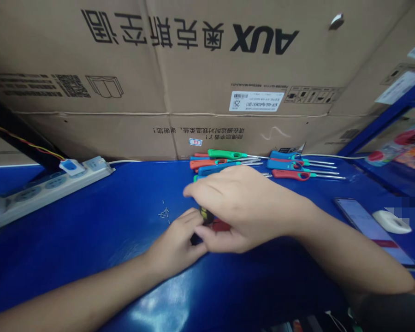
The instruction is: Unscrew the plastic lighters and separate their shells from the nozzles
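Observation:
My left hand (177,244) and my right hand (240,207) meet over the middle of the blue table (107,221). Both are closed round a small object with black, yellow and red parts (212,221); I cannot make out what it is, as my right hand covers most of it. A few tiny metal pins or screws (164,213) lie on the table just left of my left hand's fingertips. Behind my hands lie several long-nosed lighters with green, red and blue handles (228,161), and a second group (290,167) further right.
A grey power strip (51,184) with a blue plug and cable lies at the left. Large cardboard boxes (193,74) stand along the table's back edge. At the right lie a phone (373,228) and a small white object (390,220). A blue shelf frame (383,117) rises at the right.

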`<state>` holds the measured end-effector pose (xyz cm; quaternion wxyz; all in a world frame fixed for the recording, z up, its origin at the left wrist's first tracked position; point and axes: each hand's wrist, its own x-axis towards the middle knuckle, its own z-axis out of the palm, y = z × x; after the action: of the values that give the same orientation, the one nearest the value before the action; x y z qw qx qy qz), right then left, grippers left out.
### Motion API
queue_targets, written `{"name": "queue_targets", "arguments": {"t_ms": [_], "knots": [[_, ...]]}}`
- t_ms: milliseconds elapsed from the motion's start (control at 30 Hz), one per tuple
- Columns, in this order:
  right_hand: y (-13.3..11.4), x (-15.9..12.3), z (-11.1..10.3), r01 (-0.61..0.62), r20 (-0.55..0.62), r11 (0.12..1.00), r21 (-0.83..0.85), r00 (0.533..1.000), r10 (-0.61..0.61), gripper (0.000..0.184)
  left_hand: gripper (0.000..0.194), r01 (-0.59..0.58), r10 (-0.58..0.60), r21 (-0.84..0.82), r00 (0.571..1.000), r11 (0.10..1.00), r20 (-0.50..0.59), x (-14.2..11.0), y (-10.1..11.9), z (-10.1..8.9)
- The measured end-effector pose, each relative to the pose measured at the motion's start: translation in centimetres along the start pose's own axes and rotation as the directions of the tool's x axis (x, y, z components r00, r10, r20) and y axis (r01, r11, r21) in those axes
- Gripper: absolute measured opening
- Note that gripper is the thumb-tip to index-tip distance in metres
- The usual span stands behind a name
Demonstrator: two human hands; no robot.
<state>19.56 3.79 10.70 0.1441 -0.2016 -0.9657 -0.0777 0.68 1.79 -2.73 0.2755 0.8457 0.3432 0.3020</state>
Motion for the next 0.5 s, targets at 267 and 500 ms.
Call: {"name": "queue_targets", "arguments": {"t_ms": [267,500], "knots": [[-0.32,0.15,0.37,-0.018,-0.021,1.0,-0.011,1.0,0.018,0.031,0.019,-0.027,0.027,-0.022,1.0,0.999,-0.015,-0.1,-0.29,0.15],[-0.53,0.04,0.09,-0.037,0.021,0.999,0.033,0.999,0.036,0.031,0.024,0.0,0.0,-0.05,1.0,0.999,-0.003,-0.07,-0.11,0.16]]}}
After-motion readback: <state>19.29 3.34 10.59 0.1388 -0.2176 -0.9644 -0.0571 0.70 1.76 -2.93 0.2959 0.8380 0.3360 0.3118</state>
